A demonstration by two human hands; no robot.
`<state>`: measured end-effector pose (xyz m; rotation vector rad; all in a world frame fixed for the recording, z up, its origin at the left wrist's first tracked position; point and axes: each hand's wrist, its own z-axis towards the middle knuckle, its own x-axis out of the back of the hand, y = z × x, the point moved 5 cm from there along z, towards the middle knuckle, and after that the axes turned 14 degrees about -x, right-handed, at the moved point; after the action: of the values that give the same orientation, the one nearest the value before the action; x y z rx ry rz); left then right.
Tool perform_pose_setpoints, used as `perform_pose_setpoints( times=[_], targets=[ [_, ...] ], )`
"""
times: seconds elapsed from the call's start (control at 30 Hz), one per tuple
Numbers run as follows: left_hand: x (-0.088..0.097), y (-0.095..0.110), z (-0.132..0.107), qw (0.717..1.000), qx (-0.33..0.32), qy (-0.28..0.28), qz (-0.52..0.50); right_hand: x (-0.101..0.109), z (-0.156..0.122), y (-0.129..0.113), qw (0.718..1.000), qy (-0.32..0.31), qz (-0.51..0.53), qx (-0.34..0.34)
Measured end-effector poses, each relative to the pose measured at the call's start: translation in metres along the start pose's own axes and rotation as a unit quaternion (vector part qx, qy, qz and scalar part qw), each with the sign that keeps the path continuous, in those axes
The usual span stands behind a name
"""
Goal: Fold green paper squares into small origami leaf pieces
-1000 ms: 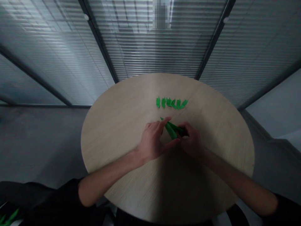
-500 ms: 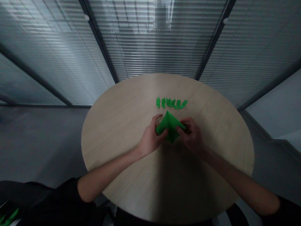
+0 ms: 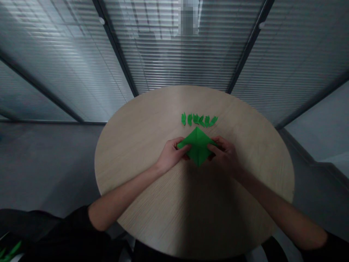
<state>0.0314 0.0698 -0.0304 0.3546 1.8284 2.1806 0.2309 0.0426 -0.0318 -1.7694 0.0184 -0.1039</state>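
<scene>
A green folded paper (image 3: 196,146), now spread into a diamond shape, is held just above the round wooden table (image 3: 141,123). My left hand (image 3: 171,154) pinches its left corner with closed fingers. Its right corner is pinched by my right hand (image 3: 225,155). Just beyond the paper, a row of several small green folded paper pieces (image 3: 199,119) lies on the table.
Slatted blinds behind glass with dark frames (image 3: 114,51) stand past the table's far edge. A few green paper bits (image 3: 7,251) show at the bottom left corner, off the table. Grey floor surrounds the table.
The paper went from a narrow folded strip to a wide diamond as my hands pulled apart, the left moving left and the right moving right.
</scene>
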Motion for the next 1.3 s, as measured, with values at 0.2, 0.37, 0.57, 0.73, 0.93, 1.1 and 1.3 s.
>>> perform_pose_setpoints(
  times=[0.2, 0.37, 0.57, 0.73, 0.93, 1.1, 1.3],
  targets=[
    [-0.002, 0.006, -0.001, 0.997, -0.069, -0.026, -0.016, 0.002, -0.001, -0.003, 0.998, -0.023, 0.053, -0.040],
    [-0.003, 0.014, -0.006, 0.978, -0.170, -0.092, 0.084, 0.002, -0.002, -0.002, 0.995, -0.037, 0.071, -0.064],
    [-0.006, 0.030, -0.009, 0.936, -0.254, -0.149, 0.191, 0.000, -0.005, -0.002, 0.993, -0.064, 0.069, -0.075],
    [-0.009, 0.032, -0.011, 0.929, -0.255, -0.169, 0.209, 0.002, -0.007, -0.006, 0.996, -0.050, 0.058, -0.041],
    [-0.006, 0.026, -0.011, 0.914, -0.298, -0.157, 0.226, 0.002, -0.006, -0.006, 0.997, -0.063, 0.040, -0.034],
    [-0.002, 0.027, -0.008, 0.940, -0.268, -0.118, 0.173, -0.001, -0.010, -0.007, 0.997, -0.071, 0.007, 0.008],
    [0.000, 0.026, -0.004, 0.978, -0.166, -0.064, 0.107, -0.001, -0.024, -0.019, 0.984, -0.054, -0.065, 0.154]
  ],
)
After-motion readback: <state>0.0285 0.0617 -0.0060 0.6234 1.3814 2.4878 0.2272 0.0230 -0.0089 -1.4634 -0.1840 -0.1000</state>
